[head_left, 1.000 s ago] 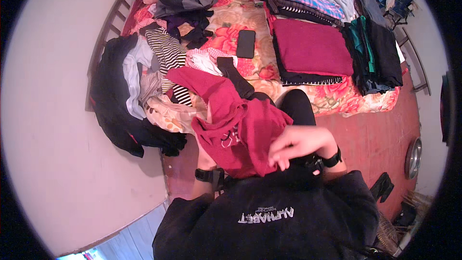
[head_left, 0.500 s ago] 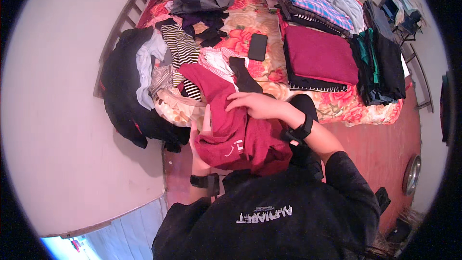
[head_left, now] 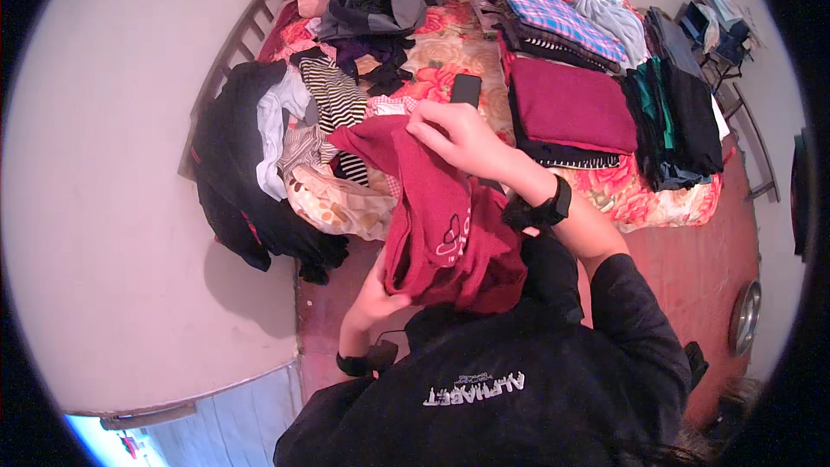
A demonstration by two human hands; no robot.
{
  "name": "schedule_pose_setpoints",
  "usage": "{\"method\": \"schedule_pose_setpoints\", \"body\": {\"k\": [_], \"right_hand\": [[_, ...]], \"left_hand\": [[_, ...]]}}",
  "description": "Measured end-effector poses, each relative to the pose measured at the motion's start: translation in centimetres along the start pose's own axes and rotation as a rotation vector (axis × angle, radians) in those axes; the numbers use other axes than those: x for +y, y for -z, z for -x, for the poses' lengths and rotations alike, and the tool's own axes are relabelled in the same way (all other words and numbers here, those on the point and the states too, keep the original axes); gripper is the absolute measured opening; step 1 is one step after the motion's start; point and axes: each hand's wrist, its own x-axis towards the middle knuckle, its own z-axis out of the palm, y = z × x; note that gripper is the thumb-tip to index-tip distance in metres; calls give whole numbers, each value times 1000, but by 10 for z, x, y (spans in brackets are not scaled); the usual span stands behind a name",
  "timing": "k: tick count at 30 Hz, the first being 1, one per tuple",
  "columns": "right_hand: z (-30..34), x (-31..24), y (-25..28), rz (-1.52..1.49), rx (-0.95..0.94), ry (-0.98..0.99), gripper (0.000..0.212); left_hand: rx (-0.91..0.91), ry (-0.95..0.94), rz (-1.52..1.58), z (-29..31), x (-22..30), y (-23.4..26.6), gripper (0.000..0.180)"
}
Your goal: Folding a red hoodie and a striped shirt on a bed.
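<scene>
A maroon shirt (head_left: pixel 445 216) with a small white print hangs in front of my body, above the bed's near edge. My right hand (head_left: pixel 461 140) pinches its upper edge, with thumb and fingers closed on the cloth. Lower down, my left hand (head_left: pixel 376 292) grips the shirt's lower left edge, part of its fingers hidden in the cloth. One end of the shirt reaches left toward a black-and-white striped garment (head_left: pixel 353 168) on the bed. Just beyond my right hand lies a dark phone (head_left: pixel 466 89).
Loose clothes cover the bed's left side, including a black garment (head_left: pixel 229 147) hanging over the edge and a yellow-and-black striped top (head_left: pixel 333 95). At right stand folded stacks, one topped by a maroon cloth (head_left: pixel 571 108), another by a plaid cloth (head_left: pixel 566 22).
My right hand has lifted the shirt's upper edge up and away from me. My left hand has moved down along it. The shirt's print has turned more upright, and the dark sock is now hidden.
</scene>
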Motion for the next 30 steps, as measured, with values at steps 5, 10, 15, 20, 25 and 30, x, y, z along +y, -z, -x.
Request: {"method": "schedule_pose_setpoints", "body": {"k": [5, 10, 15, 20, 25, 30], "right_hand": [[-20, -45, 30, 393, 98, 279, 14], [-39, -87, 82, 693, 219, 478, 13], [-45, -175, 153, 893, 144, 541, 29], [-34, -260, 193, 863, 108, 513, 36], [-4, -319, 188, 926, 192, 416, 25], [3, -335, 201, 944, 412, 36, 23]], "left_hand": [[472, -243, -816, -20, 9, -11, 52], [693, -715, -1259, -37, 89, 3, 41], [619, -1035, -1348, -49, 209, -43, 38], [773, -1286, -1605, -50, 270, -84, 32], [645, -1568, -1469, -46, 297, -117, 16], [369, -1535, -1219, -49, 295, -139, 22]]}}
